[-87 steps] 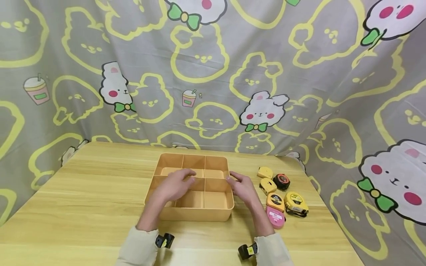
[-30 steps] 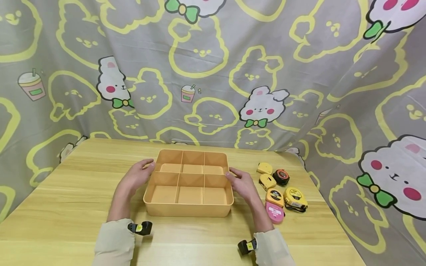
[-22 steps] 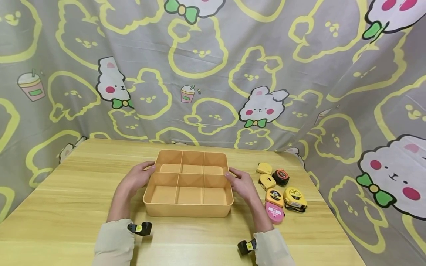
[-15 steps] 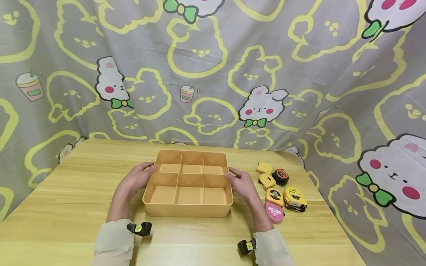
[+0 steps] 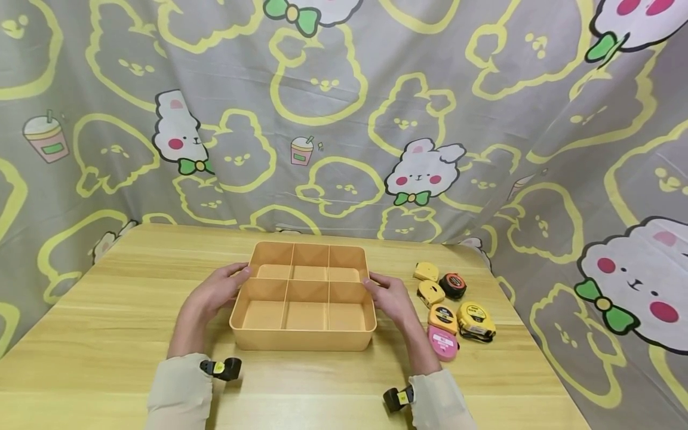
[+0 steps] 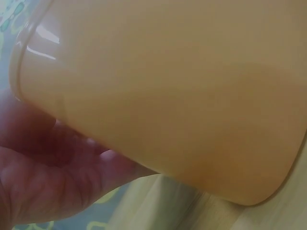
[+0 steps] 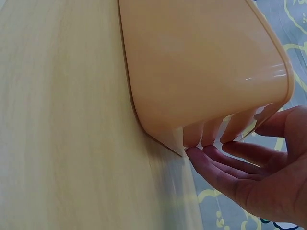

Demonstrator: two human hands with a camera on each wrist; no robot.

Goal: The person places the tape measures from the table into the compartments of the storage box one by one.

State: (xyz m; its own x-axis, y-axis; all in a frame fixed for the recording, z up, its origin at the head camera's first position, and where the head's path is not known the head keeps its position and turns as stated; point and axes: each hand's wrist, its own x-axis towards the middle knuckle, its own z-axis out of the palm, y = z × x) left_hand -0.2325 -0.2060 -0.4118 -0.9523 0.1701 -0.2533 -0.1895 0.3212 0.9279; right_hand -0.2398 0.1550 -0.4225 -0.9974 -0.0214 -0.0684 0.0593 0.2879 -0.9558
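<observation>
An orange-tan plastic divided storage box (image 5: 303,340) sits on the wooden table, with several compartments that hold nothing. My left hand (image 5: 217,289) holds its left side, the thumb at the rim and the fingers along the outer wall. On the opposite side my right hand (image 5: 391,298) grips the box, thumb on the rim. In the right wrist view the fingertips of the right hand (image 7: 268,167) touch the outer wall. In the left wrist view part of the left hand (image 6: 57,177) is hidden behind the box wall (image 6: 168,96).
Right of the box lie several tape measures: yellow ones (image 5: 426,272), a black and orange one (image 5: 453,286), a large yellow one (image 5: 476,321), an orange one (image 5: 442,319) and a pink one (image 5: 443,343). A patterned curtain (image 5: 333,137) hangs behind the table (image 5: 123,298).
My left hand has moved from above the compartments out to the left side of the box and come to rest on it. The right hand stays on its side; the box looks unmoved.
</observation>
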